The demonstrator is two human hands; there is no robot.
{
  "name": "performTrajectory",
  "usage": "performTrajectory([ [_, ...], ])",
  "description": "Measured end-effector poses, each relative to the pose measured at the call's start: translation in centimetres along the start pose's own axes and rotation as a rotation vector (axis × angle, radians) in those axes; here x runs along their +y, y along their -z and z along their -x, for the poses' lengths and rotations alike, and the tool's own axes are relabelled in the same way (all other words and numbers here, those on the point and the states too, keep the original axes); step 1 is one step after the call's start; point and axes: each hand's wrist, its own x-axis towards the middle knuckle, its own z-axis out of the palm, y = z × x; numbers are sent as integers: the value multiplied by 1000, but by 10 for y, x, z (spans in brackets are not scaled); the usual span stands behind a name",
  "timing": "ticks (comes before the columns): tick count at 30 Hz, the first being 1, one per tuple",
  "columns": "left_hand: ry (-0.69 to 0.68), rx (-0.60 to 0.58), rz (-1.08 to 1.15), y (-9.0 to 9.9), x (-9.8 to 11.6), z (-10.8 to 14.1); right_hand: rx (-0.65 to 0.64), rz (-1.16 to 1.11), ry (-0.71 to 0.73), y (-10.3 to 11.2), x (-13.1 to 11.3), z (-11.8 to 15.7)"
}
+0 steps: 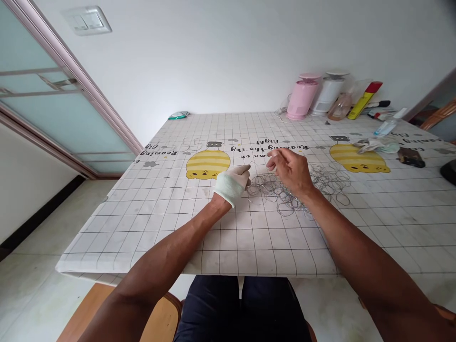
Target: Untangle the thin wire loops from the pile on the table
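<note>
A loose pile of thin wire rings [290, 202] lies on the checked tablecloth [160, 237] in the middle. My left hand [233, 184], in a white and pale green glove, is closed at the pile's left edge; what its fingers pinch is too small to make out. Bare and raised over the upper part of the pile, my right hand [290, 170] has its fingers curled towards the thumb, and anything between them is too small to tell. A few more rings [192, 144] lie apart, at the back left of the cloth.
Along the wall stand a pink device [302, 99], a white device [327, 96], a clear bottle [340, 107] and a yellow can with a red cap [364, 100]. A glove [383, 145], a dark block [411, 156] and a small bottle [389, 123] lie at the right. A green packet [178, 115] is back left.
</note>
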Motion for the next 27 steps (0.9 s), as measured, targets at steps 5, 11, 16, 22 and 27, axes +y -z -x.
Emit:
performTrajectory([
  [5,-30,21,-98,0,0,0,-66,91,57,-8,6,3],
  [11,-114,-1,-207,-2,-6,-2,-140,216,263,-17,14,6],
  [16,-88,-29,-199,-1,-8,-2,-163,264,316,-13,14,6],
  [22,-45,-57,-180,-2,-6,2,-276,308,360,-6,16,5],
  [27,-69,-45,-200,-3,-6,1,-277,246,383,-2,14,2],
])
